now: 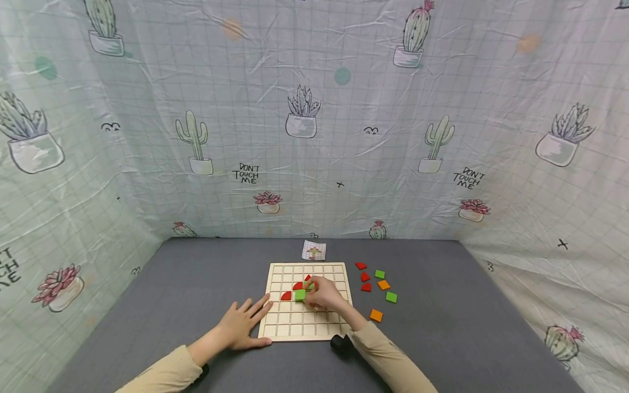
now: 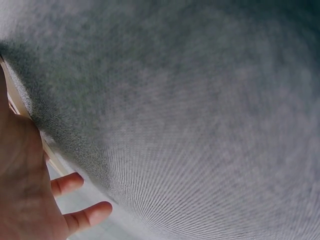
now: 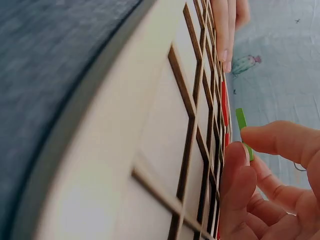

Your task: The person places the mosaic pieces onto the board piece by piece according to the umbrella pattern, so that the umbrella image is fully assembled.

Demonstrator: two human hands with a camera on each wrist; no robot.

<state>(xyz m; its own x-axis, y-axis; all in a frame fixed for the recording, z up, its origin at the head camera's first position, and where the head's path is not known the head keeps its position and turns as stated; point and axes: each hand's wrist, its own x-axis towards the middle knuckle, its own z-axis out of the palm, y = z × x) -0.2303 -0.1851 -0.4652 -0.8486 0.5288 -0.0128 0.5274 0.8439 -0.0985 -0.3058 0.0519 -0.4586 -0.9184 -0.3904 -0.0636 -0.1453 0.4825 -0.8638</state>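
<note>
The wooden board [image 1: 295,330] reaches past the pinch on all sides, its nearest side edge running to the right of the grip, under the right wrist; beyond that edge lies a strip of grey tabletop [image 1: 427,338], then loose red pieces [image 1: 365,277], green tiles [image 1: 391,297] and orange tiles [image 1: 375,315]. Away from the body, past the grip and the far edge, a small picture card [image 1: 313,250] lies on the tabletop, with the cactus-print curtain [image 1: 319,191] behind it. The right hand [image 1: 325,295] comes in over the board from the lower right, thumb and index finger closed to a tile's thickness on a green square tile [image 1: 300,296]. The left hand [image 1: 242,326], left of the grip, lies with fingers spread wide, fingertips at the board's left edge, holding nothing. The pinched tile is flat, bright green and plain, raised off the board and seen edge-on from the right wrist. Just left of it and beyond it sit rounded red pieces [image 1: 286,296]; another green tile [image 1: 309,286] shows partly behind the right fingers
</note>
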